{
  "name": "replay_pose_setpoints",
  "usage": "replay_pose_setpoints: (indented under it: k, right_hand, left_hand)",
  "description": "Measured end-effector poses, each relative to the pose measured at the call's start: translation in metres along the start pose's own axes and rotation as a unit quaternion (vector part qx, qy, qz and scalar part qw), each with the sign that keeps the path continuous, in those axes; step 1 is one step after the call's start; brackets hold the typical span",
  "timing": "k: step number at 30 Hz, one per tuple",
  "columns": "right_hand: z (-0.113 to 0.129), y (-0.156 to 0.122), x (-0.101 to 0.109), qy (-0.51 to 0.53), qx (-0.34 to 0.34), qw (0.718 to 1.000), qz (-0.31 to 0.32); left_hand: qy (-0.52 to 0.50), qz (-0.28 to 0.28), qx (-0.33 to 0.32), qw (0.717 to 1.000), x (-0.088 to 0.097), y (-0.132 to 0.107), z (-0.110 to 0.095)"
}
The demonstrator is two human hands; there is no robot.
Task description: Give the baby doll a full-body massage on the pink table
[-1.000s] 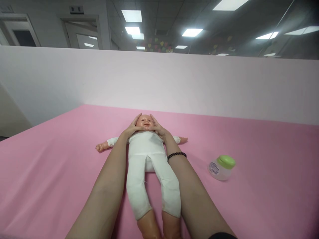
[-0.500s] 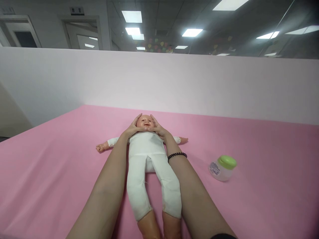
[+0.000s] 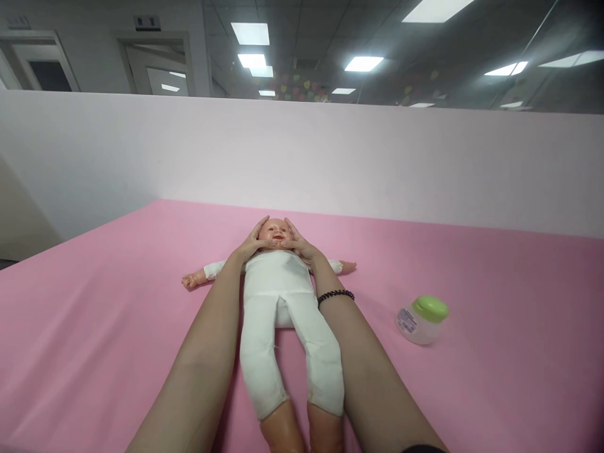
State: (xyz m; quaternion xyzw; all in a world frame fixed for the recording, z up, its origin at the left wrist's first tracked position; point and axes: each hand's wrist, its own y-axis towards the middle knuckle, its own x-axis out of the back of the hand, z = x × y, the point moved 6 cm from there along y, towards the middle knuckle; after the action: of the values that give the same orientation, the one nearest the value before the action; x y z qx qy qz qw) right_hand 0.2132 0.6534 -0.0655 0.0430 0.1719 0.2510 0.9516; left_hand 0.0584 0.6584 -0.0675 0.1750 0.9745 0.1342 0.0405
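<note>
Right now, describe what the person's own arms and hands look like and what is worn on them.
Both forearms are bare, with no sleeves up to the bottom edge of the picture. The left hand wears nothing visible. By the right hand, the wrist carries a thin dark beaded bracelet. A bit of dark cloth shows at the bottom edge by the right arm. No rings, gloves or watch show.

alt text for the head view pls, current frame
The left hand and right hand cup the head of a baby doll lying face up on a pink surface. A small jar with a green lid sits to the right.
</note>
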Motion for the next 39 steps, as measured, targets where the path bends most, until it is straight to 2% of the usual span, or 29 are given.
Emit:
replay_pose_setpoints:
  k: [19,29,39]
  right_hand:
    - [0.0016,0.0004,-0.0012,-0.011,0.000,1.000,0.001]
    - [-0.0067,0.0035,0.0057,-0.018,-0.003,1.000,0.009]
    - [-0.0015,0.0010,0.0020,-0.010,-0.018,1.000,-0.016]
  left_hand:
    - [-0.019,0.008,0.012,1.000,-0.0002,0.0006,0.0022]
    - [0.008,0.004,0.005,1.000,-0.0019,-0.0022,-0.0026]
    - [-0.024,0.004,0.000,1.000,-0.0011,-0.0008,0.0002]
